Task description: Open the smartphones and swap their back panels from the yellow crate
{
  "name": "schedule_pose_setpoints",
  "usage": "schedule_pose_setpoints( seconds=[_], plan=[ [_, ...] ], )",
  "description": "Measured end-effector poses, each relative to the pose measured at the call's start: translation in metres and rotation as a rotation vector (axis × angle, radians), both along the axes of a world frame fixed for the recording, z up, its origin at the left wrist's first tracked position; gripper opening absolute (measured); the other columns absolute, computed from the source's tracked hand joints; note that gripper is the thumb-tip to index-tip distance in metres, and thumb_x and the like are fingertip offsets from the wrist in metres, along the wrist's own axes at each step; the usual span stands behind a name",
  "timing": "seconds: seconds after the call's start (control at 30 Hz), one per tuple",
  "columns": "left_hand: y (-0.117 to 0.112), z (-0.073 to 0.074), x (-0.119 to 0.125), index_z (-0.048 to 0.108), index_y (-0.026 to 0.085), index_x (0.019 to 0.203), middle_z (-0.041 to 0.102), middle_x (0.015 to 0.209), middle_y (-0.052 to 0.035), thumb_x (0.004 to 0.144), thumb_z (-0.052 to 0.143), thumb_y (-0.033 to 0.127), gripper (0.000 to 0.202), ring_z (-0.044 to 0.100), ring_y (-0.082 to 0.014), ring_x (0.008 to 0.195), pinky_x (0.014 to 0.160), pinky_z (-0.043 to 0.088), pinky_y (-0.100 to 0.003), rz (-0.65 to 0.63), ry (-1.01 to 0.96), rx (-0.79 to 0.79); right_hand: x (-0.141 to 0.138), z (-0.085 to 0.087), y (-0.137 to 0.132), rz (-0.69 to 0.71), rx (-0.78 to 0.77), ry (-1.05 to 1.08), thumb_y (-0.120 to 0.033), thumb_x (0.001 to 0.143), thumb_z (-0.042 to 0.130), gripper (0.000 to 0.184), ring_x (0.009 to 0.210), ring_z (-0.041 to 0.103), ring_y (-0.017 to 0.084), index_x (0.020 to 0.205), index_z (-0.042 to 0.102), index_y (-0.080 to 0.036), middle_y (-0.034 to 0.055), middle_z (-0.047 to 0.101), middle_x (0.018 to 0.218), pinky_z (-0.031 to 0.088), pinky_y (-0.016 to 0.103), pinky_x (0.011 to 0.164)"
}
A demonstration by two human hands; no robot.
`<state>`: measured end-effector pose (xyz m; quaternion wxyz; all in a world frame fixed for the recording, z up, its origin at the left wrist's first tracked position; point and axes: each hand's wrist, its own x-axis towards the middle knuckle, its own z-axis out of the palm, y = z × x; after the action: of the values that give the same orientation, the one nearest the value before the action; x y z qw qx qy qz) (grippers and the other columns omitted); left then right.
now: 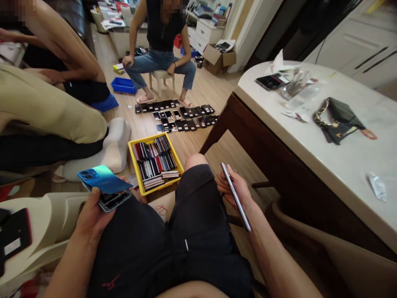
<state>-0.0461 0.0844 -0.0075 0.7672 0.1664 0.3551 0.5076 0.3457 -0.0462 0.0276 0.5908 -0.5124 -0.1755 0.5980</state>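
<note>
My left hand (94, 211) is closed around a smartphone (115, 200) with its inside showing. The blue back cover (104, 180) of that phone is lifted at an angle over it, its camera rings at the upper left. Over my right thigh, my right hand (233, 186) grips a slim smartphone (236, 196), seen edge-on, with side buttons along its pale frame. Between my knees and the floor rows stands a yellow crate (178, 159) packed with several rows of phones on edge.
Rows of phones (186, 118) lie on the floor before a seated person (161, 45). Other people sit at left. At right, a white-topped table (338, 174) holds a black bag (338, 120) and a phone (271, 81). A white stool (66, 219) with dark devices stands at left.
</note>
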Motion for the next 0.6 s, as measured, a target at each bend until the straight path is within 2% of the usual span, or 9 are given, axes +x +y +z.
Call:
schedule_pose_setpoints(
  seconds=[0.1, 0.2, 0.33, 0.43, 0.6],
  plan=[
    [0.0, -0.003, -0.003, 0.069, 0.017, 0.123, 0.078, 0.115, -0.0142, 0.06, 0.096, 0.04, 0.072, 0.074, -0.0367, 0.108, 0.106, 0.052, -0.06, -0.023, 0.014, 0.012, -0.003, 0.003, -0.001, -0.023, 0.07, 0.118, -0.038, 0.089, 0.071, 0.035, 0.044, 0.01, 0.006, 0.069, 0.047, -0.022, -0.0093, 0.026, 0.056, 0.017, 0.014, 0.033],
    [0.001, -0.004, -0.005, 0.068, 0.015, 0.127, 0.078, 0.112, -0.016, 0.054, 0.098, 0.043, 0.084, 0.077, -0.0349, 0.097, 0.098, 0.059, -0.053, -0.02, 0.055, -0.006, -0.007, 0.003, -0.003, -0.052, 0.122, 0.196, -0.025, 0.083, 0.072, 0.024, 0.047, 0.004, 0.008, 0.075, 0.05, -0.023, -0.0106, 0.022, 0.058, 0.015, 0.012, 0.034],
    [0.003, -0.003, -0.004, 0.07, 0.015, 0.125, 0.079, 0.108, -0.0159, 0.043, 0.101, 0.045, 0.092, 0.078, -0.0344, 0.09, 0.085, 0.066, -0.048, 0.013, 0.076, -0.071, -0.011, 0.001, -0.003, -0.082, 0.152, 0.247, -0.02, 0.085, 0.066, 0.017, 0.048, 0.006, 0.01, 0.079, 0.052, -0.024, -0.0105, 0.023, 0.057, 0.018, 0.014, 0.036],
    [0.003, -0.002, -0.002, 0.07, 0.015, 0.125, 0.08, 0.106, -0.0152, 0.04, 0.101, 0.047, 0.096, 0.078, -0.0337, 0.088, 0.081, 0.067, -0.046, 0.028, 0.111, -0.058, -0.012, 0.0, -0.003, -0.079, 0.154, 0.26, -0.02, 0.086, 0.064, 0.013, 0.047, 0.009, 0.011, 0.081, 0.053, -0.025, -0.0098, 0.026, 0.057, 0.02, 0.017, 0.037],
    [0.002, 0.002, 0.001, 0.073, 0.017, 0.12, 0.08, 0.104, -0.0137, 0.036, 0.101, 0.048, 0.093, 0.078, -0.0342, 0.084, 0.076, 0.067, -0.048, 0.029, 0.136, -0.081, -0.011, 0.003, -0.003, -0.06, 0.141, 0.23, -0.022, 0.085, 0.065, 0.01, 0.048, 0.005, 0.01, 0.083, 0.055, -0.024, -0.0095, 0.022, 0.059, 0.016, 0.017, 0.038]
  ],
)
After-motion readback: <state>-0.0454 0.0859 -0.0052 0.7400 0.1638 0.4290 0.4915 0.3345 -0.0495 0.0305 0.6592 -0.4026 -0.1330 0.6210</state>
